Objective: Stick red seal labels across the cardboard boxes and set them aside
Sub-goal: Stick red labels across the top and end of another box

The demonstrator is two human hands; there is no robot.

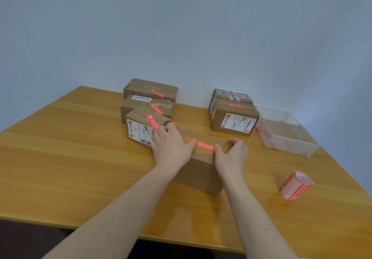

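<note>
A cardboard box (198,173) stands in the middle of the wooden table (60,158), and a red seal label (204,145) lies across its top. My left hand (171,146) rests on the box's left end, its thumb pressing the label's left end. My right hand (231,156) holds the right end of the box, thumb on the label's right end and fingers curled over the far edge. Three sealed boxes (149,107) sit in a row behind my left hand. Two more boxes (233,115) with red labels stand at the back right.
A roll of red labels (296,185) lies on its side at the right of the table. A clear plastic tub (285,132) with several red scraps inside sits at the far right. A pale wall runs behind the table.
</note>
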